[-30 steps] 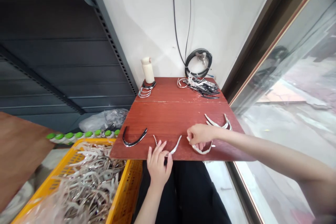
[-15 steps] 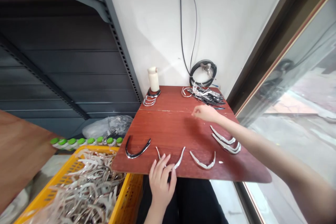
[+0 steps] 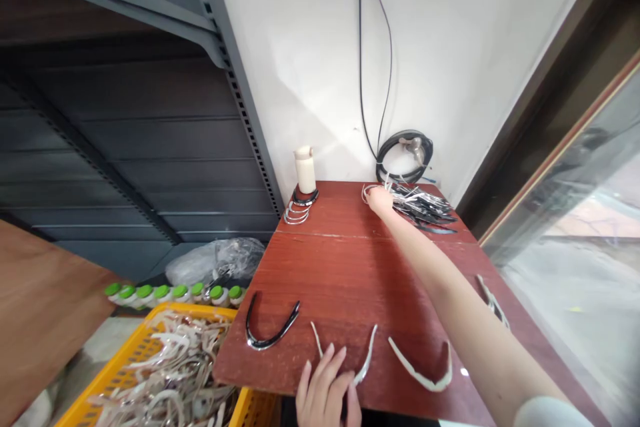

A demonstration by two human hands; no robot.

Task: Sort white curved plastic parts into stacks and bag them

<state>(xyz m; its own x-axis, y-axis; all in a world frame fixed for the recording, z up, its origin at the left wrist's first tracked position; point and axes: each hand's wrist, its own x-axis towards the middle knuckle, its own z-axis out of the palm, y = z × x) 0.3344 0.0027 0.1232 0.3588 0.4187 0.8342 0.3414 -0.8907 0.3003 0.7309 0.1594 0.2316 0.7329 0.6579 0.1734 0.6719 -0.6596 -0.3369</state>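
My left hand [image 3: 327, 390] lies at the table's front edge, fingers stretched out over the middle of a white U-shaped strip [image 3: 367, 357] and partly hiding it. At the far end, my right hand [image 3: 379, 200] is at the left side of a pile of thin black and silver strips [image 3: 425, 205], against a pale curved strip [image 3: 366, 191]. Its fingertips are too small and hidden to show a grip. A glossy black U-shaped strip [image 3: 270, 341] lies to the left of my left hand. Another white curved strip [image 3: 425, 380] lies to its right.
On the red-brown table [image 3: 320, 267] stand a cream bottle [image 3: 305, 170] and some silver curved strips [image 3: 297, 215]. More white strips [image 3: 493, 303] lie behind my right forearm. A yellow crate [image 3: 115, 373] full of strips is at left, near green-lidded jars [image 3: 163, 293]. A black coiled cable [image 3: 383, 163] leans on the wall.
My right hand has moved away from me, from above the table's middle to the pile at the back. My left hand stays over the same white strip. The view has shifted.
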